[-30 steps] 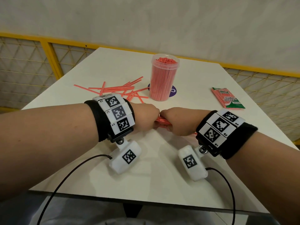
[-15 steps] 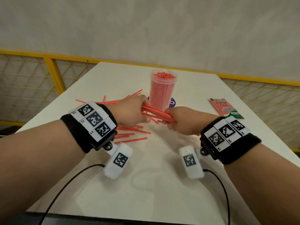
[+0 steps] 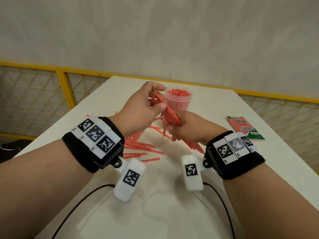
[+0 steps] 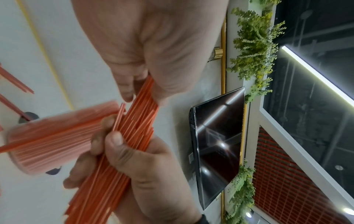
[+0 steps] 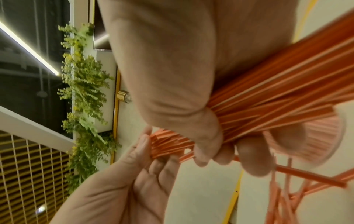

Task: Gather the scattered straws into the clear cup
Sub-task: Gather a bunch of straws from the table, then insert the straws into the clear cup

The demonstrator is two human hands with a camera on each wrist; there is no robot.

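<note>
A clear cup (image 3: 179,102) packed with red straws stands at the middle of the white table (image 3: 172,213). In front of it, a thick bundle of red straws (image 3: 170,115) is lifted off the table and tilted. My right hand (image 3: 181,130) grips the bundle's lower half in a fist. My left hand (image 3: 161,97) cups the upper end, thumb on one side and fingers on the other. The left wrist view shows the bundle (image 4: 134,128) between both hands with the cup (image 4: 47,144) behind. Loose straws (image 3: 141,145) lie on the table under my left wrist.
A green and red straw packet (image 3: 245,128) lies at the table's right side. A yellow mesh railing (image 3: 65,87) runs behind and along both sides of the table. The cup stands on a dark round mat (image 4: 28,116).
Both hands have raised the straw bundle from the table towards the cup and tipped it more upright. My left hand has shifted to the bundle's upper end.
</note>
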